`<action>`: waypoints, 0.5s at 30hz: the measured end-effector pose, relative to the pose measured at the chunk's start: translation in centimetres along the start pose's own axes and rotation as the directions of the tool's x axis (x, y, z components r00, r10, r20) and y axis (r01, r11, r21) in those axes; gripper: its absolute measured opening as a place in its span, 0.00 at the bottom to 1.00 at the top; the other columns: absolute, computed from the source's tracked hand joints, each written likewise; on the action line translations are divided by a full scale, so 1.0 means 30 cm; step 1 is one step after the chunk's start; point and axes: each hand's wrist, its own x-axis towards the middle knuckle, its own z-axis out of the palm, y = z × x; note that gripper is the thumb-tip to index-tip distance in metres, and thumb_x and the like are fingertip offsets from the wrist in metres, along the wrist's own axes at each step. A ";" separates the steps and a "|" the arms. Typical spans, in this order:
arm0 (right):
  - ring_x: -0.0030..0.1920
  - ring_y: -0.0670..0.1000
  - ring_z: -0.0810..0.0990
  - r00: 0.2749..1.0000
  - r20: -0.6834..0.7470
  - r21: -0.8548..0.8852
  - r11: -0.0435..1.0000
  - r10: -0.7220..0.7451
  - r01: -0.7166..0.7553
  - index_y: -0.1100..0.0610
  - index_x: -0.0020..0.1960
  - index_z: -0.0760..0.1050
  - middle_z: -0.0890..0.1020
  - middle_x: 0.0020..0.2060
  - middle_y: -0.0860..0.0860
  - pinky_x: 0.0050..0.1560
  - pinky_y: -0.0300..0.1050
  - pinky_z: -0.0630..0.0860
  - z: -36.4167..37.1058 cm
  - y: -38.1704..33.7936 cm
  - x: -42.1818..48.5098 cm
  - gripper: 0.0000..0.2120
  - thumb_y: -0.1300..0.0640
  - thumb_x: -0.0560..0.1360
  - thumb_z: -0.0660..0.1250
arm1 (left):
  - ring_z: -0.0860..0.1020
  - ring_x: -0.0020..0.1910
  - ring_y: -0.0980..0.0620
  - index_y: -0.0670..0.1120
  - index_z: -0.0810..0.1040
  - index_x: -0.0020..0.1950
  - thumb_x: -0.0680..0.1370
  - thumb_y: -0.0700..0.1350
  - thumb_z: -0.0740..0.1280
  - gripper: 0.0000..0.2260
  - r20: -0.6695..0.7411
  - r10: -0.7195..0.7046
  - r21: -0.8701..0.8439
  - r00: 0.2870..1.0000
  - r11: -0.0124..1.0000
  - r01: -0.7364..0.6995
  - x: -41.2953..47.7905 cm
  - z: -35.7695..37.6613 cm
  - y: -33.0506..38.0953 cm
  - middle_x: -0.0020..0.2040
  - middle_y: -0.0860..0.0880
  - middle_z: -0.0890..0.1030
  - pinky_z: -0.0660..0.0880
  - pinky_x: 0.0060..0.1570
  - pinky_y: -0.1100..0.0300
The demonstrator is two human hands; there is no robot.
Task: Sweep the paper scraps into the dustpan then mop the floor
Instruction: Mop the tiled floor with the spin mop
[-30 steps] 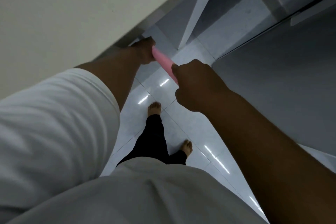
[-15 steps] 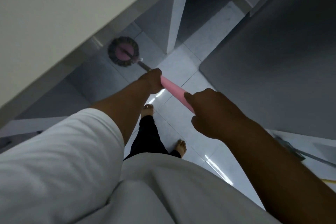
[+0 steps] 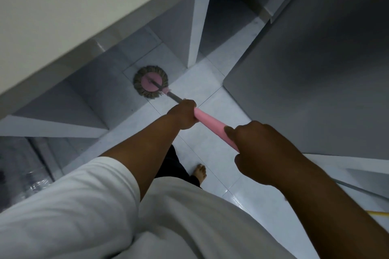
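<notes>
Mopping step: your left hand and right hand gripped the pink mop handle; mop head lay on floor; next likely a drag across tiles.

Pale cream wall fills the upper left above me. A white narrow partition edge stands upright ahead of it. Large flat grey panel to my right, upright. My white short-sleeved shirt covers the lower view; below it dark trousers and one bare foot. Thin yellow strip at right edge; can't identify it.
</notes>
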 end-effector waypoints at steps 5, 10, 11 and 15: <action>0.33 0.47 0.74 1.000 -0.003 -0.038 0.999 0.002 -0.002 0.52 0.60 0.74 0.73 0.38 0.48 0.33 0.35 0.68 -0.045 -0.006 0.082 0.15 0.56 0.74 0.67 | 0.81 0.53 0.44 0.43 0.70 0.64 0.76 0.50 0.70 0.20 -0.035 -0.035 -0.043 0.999 0.999 0.033 0.046 -0.047 -0.034 0.58 0.43 0.79 0.79 0.52 0.50; 0.36 0.48 0.77 1.000 0.002 -0.032 0.999 -0.023 0.024 0.53 0.64 0.73 0.79 0.44 0.50 0.39 0.36 0.74 -0.110 -0.043 0.234 0.18 0.55 0.74 0.68 | 0.80 0.55 0.44 0.43 0.69 0.65 0.77 0.49 0.70 0.21 -0.030 -0.080 -0.080 0.996 0.994 0.077 0.137 -0.165 -0.117 0.59 0.43 0.78 0.78 0.55 0.49; 0.36 0.48 0.77 1.000 -0.004 -0.028 0.999 -0.027 0.027 0.53 0.64 0.73 0.80 0.45 0.50 0.41 0.37 0.74 -0.123 -0.056 0.272 0.18 0.54 0.74 0.68 | 0.79 0.56 0.44 0.43 0.69 0.65 0.77 0.48 0.70 0.21 -0.028 -0.079 -0.089 0.997 0.993 0.076 0.161 -0.194 -0.145 0.60 0.43 0.78 0.77 0.57 0.49; 0.38 0.50 0.79 0.997 -0.026 -0.013 0.997 -0.072 0.071 0.54 0.63 0.73 0.80 0.46 0.51 0.43 0.40 0.77 -0.171 -0.129 0.457 0.18 0.54 0.74 0.69 | 0.77 0.63 0.44 0.43 0.67 0.68 0.78 0.46 0.69 0.21 -0.014 -0.134 -0.083 0.991 0.988 0.133 0.260 -0.332 -0.269 0.64 0.43 0.76 0.74 0.64 0.48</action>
